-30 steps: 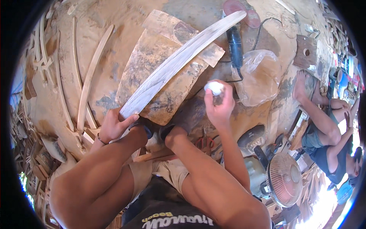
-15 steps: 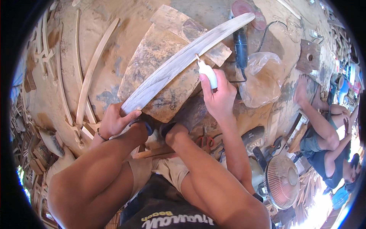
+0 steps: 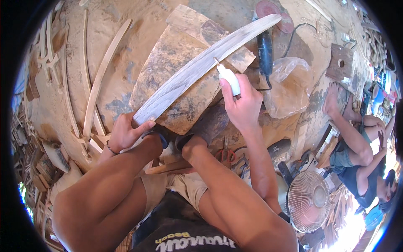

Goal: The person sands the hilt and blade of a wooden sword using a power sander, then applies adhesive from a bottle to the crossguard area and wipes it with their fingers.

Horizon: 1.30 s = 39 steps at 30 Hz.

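A long curved pale wooden slat (image 3: 197, 69) lies across a rough block of wood (image 3: 176, 90) in front of me. My left hand (image 3: 124, 132) grips the slat's near end, thumb on top. My right hand (image 3: 243, 105) holds a small white glue bottle (image 3: 228, 79), tilted with its nozzle touching the slat's edge near the middle. My bare knees and feet sit below the block.
An angle grinder (image 3: 264, 48) with a red disc lies behind the block, beside a clear plastic bag (image 3: 289, 86). More curved slats (image 3: 98, 80) lie on the dusty floor at left. Red pliers (image 3: 226, 155) and a fan (image 3: 308, 201) are at right. Another person (image 3: 357, 143) sits at far right.
My right hand has turned the white bottle from upright near my chest side to nozzle-down and brought it onto the slat's edge. The left hand keeps its grip.
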Motion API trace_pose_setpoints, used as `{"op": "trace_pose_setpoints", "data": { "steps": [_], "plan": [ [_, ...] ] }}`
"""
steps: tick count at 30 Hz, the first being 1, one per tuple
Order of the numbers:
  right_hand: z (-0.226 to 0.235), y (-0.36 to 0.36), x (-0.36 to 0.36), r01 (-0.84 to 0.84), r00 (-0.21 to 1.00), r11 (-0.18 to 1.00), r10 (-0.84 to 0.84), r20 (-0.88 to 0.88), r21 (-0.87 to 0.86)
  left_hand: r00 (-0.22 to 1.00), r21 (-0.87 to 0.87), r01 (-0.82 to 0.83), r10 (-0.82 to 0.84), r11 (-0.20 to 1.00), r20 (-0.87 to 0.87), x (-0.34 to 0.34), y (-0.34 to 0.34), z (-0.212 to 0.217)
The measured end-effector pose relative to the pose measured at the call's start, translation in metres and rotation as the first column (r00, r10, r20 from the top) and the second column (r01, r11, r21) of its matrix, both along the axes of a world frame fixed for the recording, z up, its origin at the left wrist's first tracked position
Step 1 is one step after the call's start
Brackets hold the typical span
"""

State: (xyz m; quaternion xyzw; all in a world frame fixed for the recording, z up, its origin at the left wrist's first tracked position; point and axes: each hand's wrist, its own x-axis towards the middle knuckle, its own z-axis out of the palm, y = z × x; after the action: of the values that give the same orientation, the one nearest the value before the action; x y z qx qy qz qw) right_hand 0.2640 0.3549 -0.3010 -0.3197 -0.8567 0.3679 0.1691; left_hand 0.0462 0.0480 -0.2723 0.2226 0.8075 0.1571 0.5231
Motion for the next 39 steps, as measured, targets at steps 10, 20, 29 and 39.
{"op": "trace_pose_setpoints", "data": {
  "steps": [10, 20, 29, 39],
  "plan": [
    [0.005, 0.000, -0.002, 0.024, 1.000, 0.999, -0.023, 0.013, -0.029, 1.000, -0.009, -0.007, 0.007, 1.000, 0.005, 0.000, 0.002, 0.002],
    [-0.007, 0.003, 0.027, 0.182, 0.969, 0.936, -0.223, -0.105, -0.302, 1.000, 0.020, -0.013, 0.013, 1.000, 0.003, 0.000, 0.005, 0.004],
    [-0.094, 0.008, 0.065, 0.382, 0.924, 0.894, -0.379, 0.059, -0.233, 0.999, -0.017, 0.022, -0.022, 1.000, -0.029, 0.000, 0.000, 0.000],
    [-0.093, 0.020, 0.066, 0.323, 0.897, 0.945, -0.320, 0.304, 0.042, 0.999, -0.014, 0.003, -0.003, 1.000, 0.045, -0.002, -0.013, -0.014]
  ]
}}
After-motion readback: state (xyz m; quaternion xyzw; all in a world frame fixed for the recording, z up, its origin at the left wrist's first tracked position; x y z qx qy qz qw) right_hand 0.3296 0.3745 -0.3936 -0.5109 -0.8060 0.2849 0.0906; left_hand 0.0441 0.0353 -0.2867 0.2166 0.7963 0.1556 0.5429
